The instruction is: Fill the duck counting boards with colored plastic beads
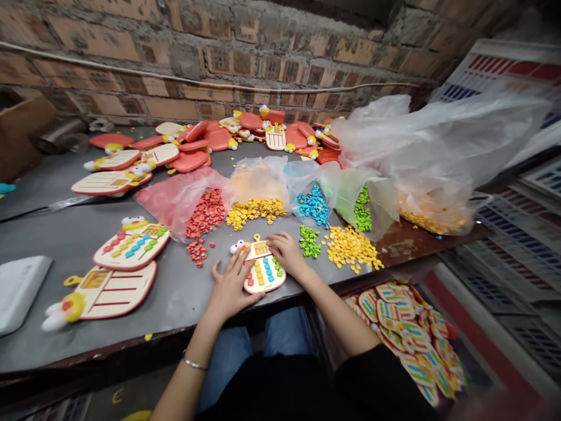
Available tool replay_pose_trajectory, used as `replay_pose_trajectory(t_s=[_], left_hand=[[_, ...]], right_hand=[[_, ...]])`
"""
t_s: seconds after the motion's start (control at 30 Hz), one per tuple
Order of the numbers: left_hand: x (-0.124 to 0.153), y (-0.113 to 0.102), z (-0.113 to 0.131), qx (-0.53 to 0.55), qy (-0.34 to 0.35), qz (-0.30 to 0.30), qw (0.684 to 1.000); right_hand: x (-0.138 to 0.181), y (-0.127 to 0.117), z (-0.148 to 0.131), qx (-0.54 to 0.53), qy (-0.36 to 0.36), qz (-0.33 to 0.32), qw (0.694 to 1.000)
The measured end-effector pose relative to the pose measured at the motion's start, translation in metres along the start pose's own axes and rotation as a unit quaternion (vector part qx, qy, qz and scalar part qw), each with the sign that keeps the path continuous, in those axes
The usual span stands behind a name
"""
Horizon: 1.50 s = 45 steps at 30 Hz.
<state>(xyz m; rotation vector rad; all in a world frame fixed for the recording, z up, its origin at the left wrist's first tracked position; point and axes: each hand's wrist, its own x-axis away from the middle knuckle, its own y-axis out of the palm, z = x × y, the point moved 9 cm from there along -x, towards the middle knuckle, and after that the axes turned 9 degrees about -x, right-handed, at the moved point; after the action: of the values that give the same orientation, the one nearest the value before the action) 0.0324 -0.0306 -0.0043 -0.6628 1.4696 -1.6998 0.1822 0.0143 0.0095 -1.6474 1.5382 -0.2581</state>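
Note:
A cream toy board [262,283] with a red rim and a googly-eyed yellow head lies near the table's front edge. Rows of red, yellow, blue and green beads sit in its slots. My left hand [231,285] rests over its left side, fingers spread, thumb along the lower edge. At the board's upper right, my right hand [287,252] has its fingers bent together beside the green row; whatever is under the fingertips is hidden. Small heaps of red beads [197,251], green beads [310,242] and yellow beads [353,248] lie around the board.
Bags spill red [205,213], yellow [256,211], blue [312,204] and green beads [363,209] behind. Two boards, one filled [131,245] and one bare [118,290], lie left. More boards [219,137] line the brick wall. A bin of filled boards [407,327] stands lower right.

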Motion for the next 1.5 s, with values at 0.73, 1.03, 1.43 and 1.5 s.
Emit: replay_pose_trajectory(t_s=[0.73, 1.03, 1.43, 1.5], left_hand=[[-0.001, -0.003, 0.000, 0.006, -0.003, -0.001, 1.000], [0.001, 0.004, -0.003, 0.007, 0.000, 0.006, 1.000], [0.001, 0.003, -0.002, -0.009, 0.004, 0.012, 1.000], [0.001, 0.003, -0.002, -0.012, 0.004, 0.011, 1.000]], right_hand=[[0.025, -0.055, 0.058, 0.124, 0.143, 0.024, 0.982], [0.060, -0.132, 0.091, 0.103, 0.172, 0.174, 0.964], [0.047, -0.141, 0.122, 0.227, 0.201, -0.006, 0.953], [0.050, -0.136, 0.122, 0.249, 0.205, -0.013, 0.947]])
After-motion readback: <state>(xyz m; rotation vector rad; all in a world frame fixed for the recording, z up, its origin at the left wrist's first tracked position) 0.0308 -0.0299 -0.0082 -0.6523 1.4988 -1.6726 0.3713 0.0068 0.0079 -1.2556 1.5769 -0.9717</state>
